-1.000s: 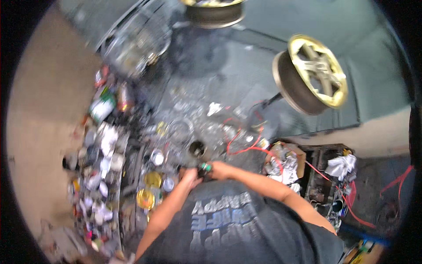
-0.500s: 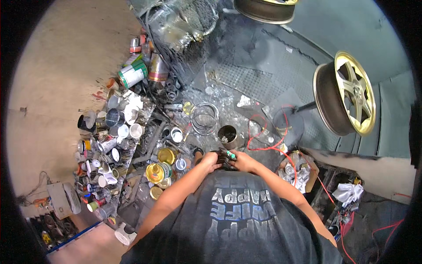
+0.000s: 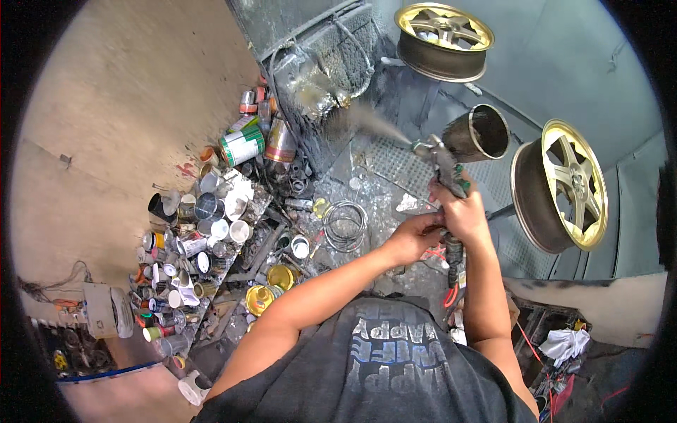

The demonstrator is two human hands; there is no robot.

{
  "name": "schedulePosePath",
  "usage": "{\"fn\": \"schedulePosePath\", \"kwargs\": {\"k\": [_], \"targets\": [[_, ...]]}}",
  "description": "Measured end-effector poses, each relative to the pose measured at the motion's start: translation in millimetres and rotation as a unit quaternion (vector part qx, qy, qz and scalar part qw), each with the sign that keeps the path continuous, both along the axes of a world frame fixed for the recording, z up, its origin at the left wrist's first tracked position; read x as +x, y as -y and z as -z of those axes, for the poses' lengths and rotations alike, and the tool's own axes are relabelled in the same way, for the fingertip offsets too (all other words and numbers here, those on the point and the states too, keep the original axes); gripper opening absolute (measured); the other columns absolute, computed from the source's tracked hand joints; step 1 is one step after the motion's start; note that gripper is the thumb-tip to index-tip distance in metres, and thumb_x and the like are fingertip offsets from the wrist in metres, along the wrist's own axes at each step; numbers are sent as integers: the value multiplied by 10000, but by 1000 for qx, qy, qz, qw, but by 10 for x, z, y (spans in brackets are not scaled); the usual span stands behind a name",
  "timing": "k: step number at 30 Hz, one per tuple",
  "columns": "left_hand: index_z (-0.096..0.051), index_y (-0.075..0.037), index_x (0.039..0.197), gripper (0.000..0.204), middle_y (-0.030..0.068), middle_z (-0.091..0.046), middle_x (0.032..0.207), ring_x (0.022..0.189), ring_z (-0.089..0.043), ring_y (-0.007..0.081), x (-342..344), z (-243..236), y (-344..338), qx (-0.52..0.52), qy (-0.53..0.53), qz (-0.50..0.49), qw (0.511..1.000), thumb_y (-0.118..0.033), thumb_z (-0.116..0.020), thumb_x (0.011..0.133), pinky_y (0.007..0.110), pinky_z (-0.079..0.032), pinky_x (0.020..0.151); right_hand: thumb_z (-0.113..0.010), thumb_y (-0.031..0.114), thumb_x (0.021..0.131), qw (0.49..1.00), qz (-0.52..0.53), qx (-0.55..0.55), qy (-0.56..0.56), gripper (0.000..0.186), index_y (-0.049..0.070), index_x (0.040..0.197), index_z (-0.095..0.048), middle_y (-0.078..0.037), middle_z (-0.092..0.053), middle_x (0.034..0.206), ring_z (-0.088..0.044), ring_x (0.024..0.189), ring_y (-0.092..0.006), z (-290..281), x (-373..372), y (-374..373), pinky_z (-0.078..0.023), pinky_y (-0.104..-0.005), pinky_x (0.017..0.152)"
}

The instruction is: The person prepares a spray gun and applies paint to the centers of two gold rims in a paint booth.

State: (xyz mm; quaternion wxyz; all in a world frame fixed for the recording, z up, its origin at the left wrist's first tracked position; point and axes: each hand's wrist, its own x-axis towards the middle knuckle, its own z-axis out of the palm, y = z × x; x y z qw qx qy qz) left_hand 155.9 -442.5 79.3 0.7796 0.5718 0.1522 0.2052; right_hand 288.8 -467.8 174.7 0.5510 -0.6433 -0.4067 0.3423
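Note:
My right hand (image 3: pixel 462 211) grips the handle of a paint spray gun (image 3: pixel 441 161) with a dark metal cup (image 3: pixel 479 132) on top. The gun is raised and points left; a mist of spray (image 3: pixel 370 118) leaves its nozzle toward the grimy metal frame (image 3: pixel 317 70). My left hand (image 3: pixel 412 238) is closed around the base of the gun's handle, where the hose (image 3: pixel 453 262) joins it. Two gold-faced car wheels stand beyond the gun: one at the right (image 3: pixel 564 187), one at the top (image 3: pixel 443 39).
Many paint cans, cups and lids (image 3: pixel 211 233) crowd the floor at left, with open yellow-lined tins (image 3: pixel 271 287) near my left arm. A wire coil (image 3: pixel 344 225) lies on the spattered grate. Red wires and rags (image 3: pixel 564 345) are at lower right.
The gun has been lifted from low in front of me up to the right and now sprays. My view has swung, bringing both wheels in at right and top.

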Motion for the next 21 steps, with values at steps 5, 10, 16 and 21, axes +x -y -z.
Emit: {"fn": "schedulePosePath", "kwargs": {"k": [5,10,16,21], "targets": [[-622,-11,1206,237,9,-659,1005,912,-609,96,242,-171,47,12,51,43,998,-42,-591,974,287,-520,820,-626,66,921,997,-20,23,-75,249,0,1161,-612,-85,-694,1017,-655,850,-135,-408,132,235,-550,-281,645],[-660,-22,1149,171,-19,-657,912,864,-608,76,315,-229,126,-70,22,90,993,-72,-607,994,278,-520,779,-600,39,921,984,-13,58,-168,301,-1,1217,-628,-118,-699,1126,-664,1003,-181,-418,177,403,-569,-303,714],[-681,-19,1016,94,-15,-668,910,858,-575,60,381,12,166,70,-17,88,993,-95,-652,968,267,-500,780,-622,58,886,996,-61,4,-58,154,-22,1018,-630,-56,-658,891,-618,807,-151,-391,302,494,-491,-312,730],[-682,-34,986,124,1,-677,874,864,-580,73,426,-48,104,162,-29,94,982,-115,-726,903,306,-508,792,-651,34,900,978,-89,-31,-188,245,-5,1140,-630,-58,-693,1022,-650,934,-145,-502,284,527,-541,-304,786]]}}
